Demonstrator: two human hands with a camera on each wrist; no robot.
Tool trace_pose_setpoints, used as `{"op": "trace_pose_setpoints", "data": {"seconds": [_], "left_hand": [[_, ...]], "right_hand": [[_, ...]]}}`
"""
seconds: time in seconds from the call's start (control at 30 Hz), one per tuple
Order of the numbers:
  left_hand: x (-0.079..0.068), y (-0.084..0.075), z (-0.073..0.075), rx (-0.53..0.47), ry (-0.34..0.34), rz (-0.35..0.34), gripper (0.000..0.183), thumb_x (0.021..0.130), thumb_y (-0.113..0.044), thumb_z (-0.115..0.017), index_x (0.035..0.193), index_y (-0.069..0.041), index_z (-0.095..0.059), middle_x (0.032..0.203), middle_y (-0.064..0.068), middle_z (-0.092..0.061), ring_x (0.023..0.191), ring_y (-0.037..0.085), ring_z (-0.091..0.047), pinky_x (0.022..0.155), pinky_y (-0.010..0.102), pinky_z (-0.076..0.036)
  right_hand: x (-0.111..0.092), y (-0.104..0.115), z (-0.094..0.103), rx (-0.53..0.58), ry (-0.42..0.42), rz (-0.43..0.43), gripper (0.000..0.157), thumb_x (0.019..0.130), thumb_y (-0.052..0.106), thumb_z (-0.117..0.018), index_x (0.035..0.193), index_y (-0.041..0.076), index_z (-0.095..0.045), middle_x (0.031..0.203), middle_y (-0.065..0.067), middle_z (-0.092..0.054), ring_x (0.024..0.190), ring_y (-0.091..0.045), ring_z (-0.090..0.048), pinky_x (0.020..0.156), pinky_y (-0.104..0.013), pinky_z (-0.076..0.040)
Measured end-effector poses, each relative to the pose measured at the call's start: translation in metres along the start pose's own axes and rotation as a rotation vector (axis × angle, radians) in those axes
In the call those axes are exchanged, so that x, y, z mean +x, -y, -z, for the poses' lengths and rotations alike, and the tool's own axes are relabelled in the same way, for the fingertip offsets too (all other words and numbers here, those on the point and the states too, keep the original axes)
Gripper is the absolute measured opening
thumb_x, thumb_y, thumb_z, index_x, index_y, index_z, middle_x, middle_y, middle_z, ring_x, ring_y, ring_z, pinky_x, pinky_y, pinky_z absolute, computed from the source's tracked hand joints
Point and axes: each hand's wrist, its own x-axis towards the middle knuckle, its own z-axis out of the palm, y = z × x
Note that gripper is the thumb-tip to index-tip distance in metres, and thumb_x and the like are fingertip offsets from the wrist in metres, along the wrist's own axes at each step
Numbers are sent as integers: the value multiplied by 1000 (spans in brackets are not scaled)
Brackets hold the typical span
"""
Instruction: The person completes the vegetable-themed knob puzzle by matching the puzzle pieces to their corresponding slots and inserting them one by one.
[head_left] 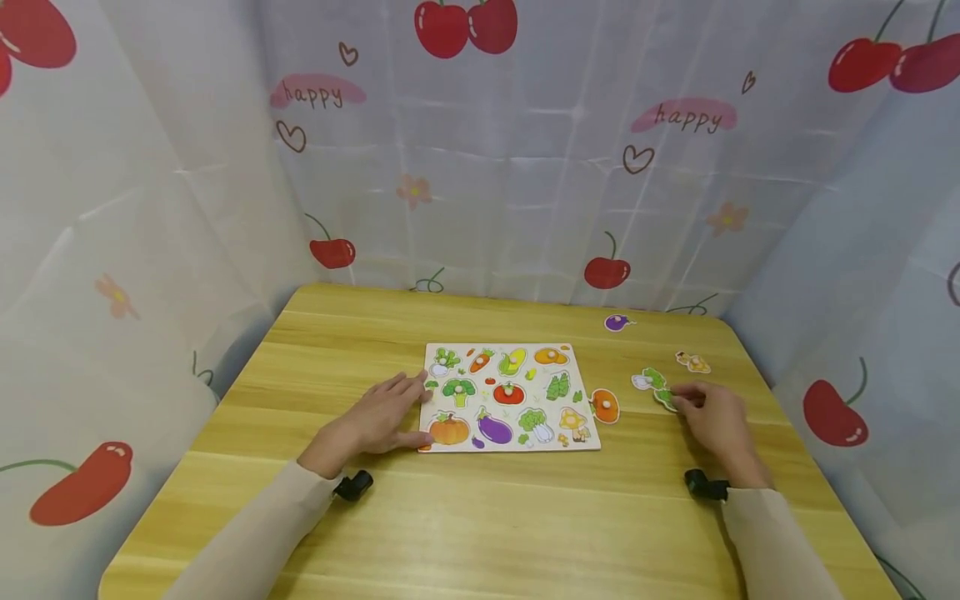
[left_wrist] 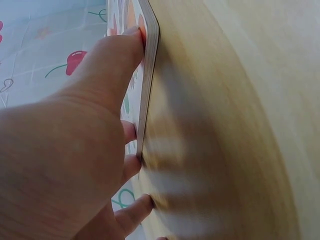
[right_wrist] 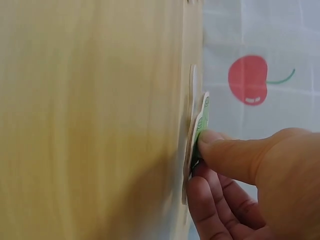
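A white wooden puzzle board (head_left: 517, 454) with printed vegetables lies mid-table. Along its left edge rests my left hand (head_left: 384, 412), thumb on the near corner and some fingers touching the side in the left wrist view. To the right, my right hand (head_left: 712, 417) pinches a green vegetable puzzle piece (head_left: 663, 399) between thumb and fingers. The right wrist view shows this green piece (right_wrist: 201, 122) partly hidden by the thumb. A white-and-green leafy vegetable piece (head_left: 645, 379) lies against or partly under it; I cannot tell which. An orange pumpkin piece (head_left: 605, 406) sits beside the board's right edge.
A purple eggplant piece (head_left: 617, 322) lies near the table's back edge. A yellow mushroom piece (head_left: 693, 362) lies just beyond my right hand. The wooden table (head_left: 480, 525) is enclosed at the back and sides by cherry-patterned curtains (head_left: 510, 208).
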Motion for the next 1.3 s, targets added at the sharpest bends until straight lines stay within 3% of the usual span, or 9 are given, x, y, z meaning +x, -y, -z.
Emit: {"op": "trace_pose_setpoints", "data": {"seconds": [0.1,0.47,0.7,1.3], "left_hand": [[0,-1,1,4,-3,-1,81,108,-52,-84,167,-5,-55,190,24,-34,175,58,-32,138,81,-30],[0,2,-1,-14,8,17,85,108,-53,-83,171,-6,-51,192,22,-31,177,57,-28,140,81,-26],[-1,2,-1,-26,13,10,85,108,-52,-83,171,-5,-50,192,24,-30,177,60,-26,139,83,-24],[-1,-3,2,-19,12,6,83,108,-51,-83,169,-5,-51,190,25,-34,175,61,-29,138,83,-27]], "right_hand": [[0,10,-3,5,4,25,18,108,7,-82,122,-4,-86,109,-24,-87,99,-43,-82,83,-49,-64],[6,40,-9,50,10,88,16,108,3,-81,122,-5,-86,113,-25,-87,101,-42,-83,88,-54,-69],[11,55,-16,69,-2,118,16,106,3,-83,120,-3,-87,111,-23,-88,96,-38,-86,79,-28,-63],[20,88,-30,102,31,170,14,108,6,-83,119,0,-88,110,-20,-85,95,-31,-79,82,-27,-62]]}}
